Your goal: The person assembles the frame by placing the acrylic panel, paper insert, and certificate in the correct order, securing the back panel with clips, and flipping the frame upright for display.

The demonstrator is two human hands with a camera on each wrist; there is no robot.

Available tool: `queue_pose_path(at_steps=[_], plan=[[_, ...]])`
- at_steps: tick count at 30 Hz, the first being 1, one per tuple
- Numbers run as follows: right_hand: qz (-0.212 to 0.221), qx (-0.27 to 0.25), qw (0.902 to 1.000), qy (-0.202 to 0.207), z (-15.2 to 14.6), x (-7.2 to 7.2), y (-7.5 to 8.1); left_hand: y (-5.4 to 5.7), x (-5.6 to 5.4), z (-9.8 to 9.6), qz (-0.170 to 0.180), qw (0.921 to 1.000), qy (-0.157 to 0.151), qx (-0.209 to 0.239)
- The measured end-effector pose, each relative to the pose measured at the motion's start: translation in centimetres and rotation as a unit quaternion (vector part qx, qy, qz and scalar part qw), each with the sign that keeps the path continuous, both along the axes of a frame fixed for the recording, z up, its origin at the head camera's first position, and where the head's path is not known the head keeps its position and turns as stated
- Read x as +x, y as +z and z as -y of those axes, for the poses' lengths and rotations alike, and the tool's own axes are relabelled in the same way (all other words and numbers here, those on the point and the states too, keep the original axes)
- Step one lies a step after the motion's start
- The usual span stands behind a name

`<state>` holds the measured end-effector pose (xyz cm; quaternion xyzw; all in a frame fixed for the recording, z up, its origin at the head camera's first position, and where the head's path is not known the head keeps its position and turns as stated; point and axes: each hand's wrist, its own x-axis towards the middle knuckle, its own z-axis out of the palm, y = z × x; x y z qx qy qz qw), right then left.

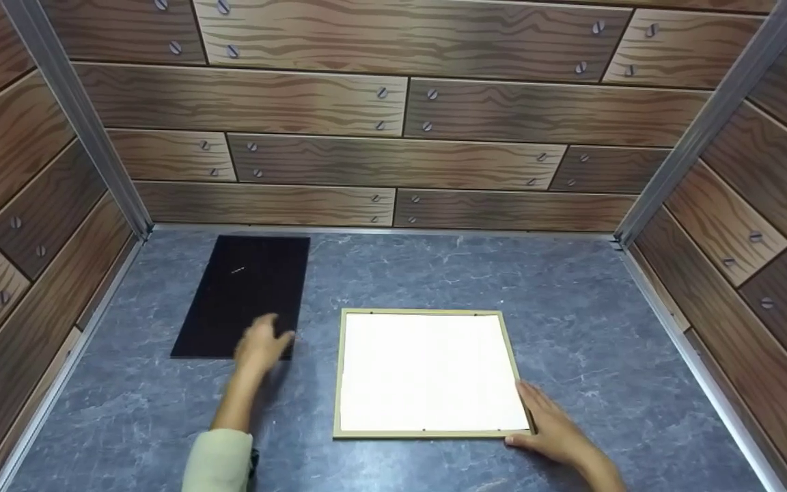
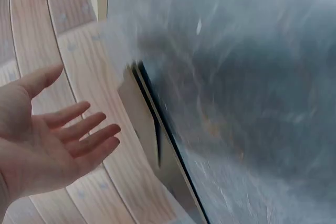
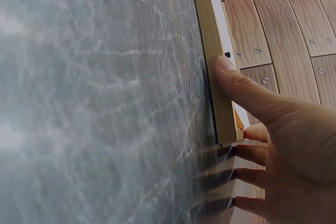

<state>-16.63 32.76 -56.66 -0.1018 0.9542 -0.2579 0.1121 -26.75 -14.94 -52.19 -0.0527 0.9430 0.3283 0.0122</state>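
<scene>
A square picture frame (image 1: 380,434) with a thin gold-toned rim and a bright white panel (image 1: 431,372) lies flat on the grey marbled surface. My right hand (image 1: 554,427) rests at its near right corner. In the right wrist view, the thumb (image 3: 244,85) lies against the near rim and the other fingers extend past the corner. Over the near end of a flat black rectangular sheet (image 1: 243,287), my left hand (image 1: 260,345) hovers with nothing in it. The left wrist view shows that hand (image 2: 58,145) palm visible, fingers loosely spread, beside the sheet's thin dark edge (image 2: 170,148).
The marbled tabletop (image 1: 571,287) is bounded by wood-plank-patterned walls (image 1: 393,102) at the back, left and right. Metal strips run along the wall bases, and metal posts (image 1: 701,123) stand at the back corners. The sheet lies left of the frame, near the back wall.
</scene>
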Motion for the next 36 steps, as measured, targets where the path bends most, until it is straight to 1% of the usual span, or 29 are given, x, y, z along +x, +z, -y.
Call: queue_pose_path(at_steps=[3,6,10,12,13,15,17,20,22,28,31,33,36], plan=[[-0.005,-0.005,1.0000,0.004,0.0,0.0,-0.1,-0.3,-0.7,1.7,0.007,0.9992,0.039,0.007],[-0.012,-0.004,0.9999,0.003,0.0,0.0,-0.1,-1.1,-1.0,3.1,0.011,0.9962,0.085,0.014],[-0.017,-0.004,0.9998,0.005,0.0,0.0,-0.2,-2.4,-0.6,4.9,0.009,0.9870,0.160,0.009],[-0.016,-0.005,0.9998,0.006,0.1,0.1,-0.2,-2.9,-0.3,5.7,0.018,0.9817,0.189,0.000],[-0.016,-0.005,0.9998,0.007,0.1,0.0,-0.2,-3.1,-0.2,6.0,0.029,0.9798,0.198,-0.001],[-0.015,-0.003,0.9999,0.007,0.1,0.1,-0.1,-3.3,0.0,6.5,0.056,0.9777,0.202,-0.004],[-0.015,-0.001,0.9999,0.006,0.0,0.1,-0.1,-3.4,0.1,6.8,0.086,0.9773,0.193,-0.013],[-0.018,0.000,0.9998,0.005,0.0,0.1,-0.1,-3.6,0.1,6.9,0.109,0.9761,0.186,-0.029],[-0.018,0.000,0.9998,0.005,0.0,0.1,-0.1,-3.7,0.2,7.0,0.114,0.9744,0.190,-0.038],[-0.004,-0.002,1.0000,-0.003,0.2,0.2,-0.2,-4.3,0.4,8.2,0.116,0.9650,0.231,-0.042],[-0.004,-0.002,1.0000,-0.002,0.2,0.3,-0.2,-4.6,0.4,8.7,0.111,0.9610,0.249,-0.050],[-0.006,-0.002,1.0000,-0.002,0.1,0.3,-0.2,-4.6,0.3,9.0,0.107,0.9597,0.254,-0.055],[-0.011,-0.003,0.9999,-0.004,0.1,0.2,-0.2,-4.3,0.1,9.2,0.103,0.9571,0.265,-0.055]])
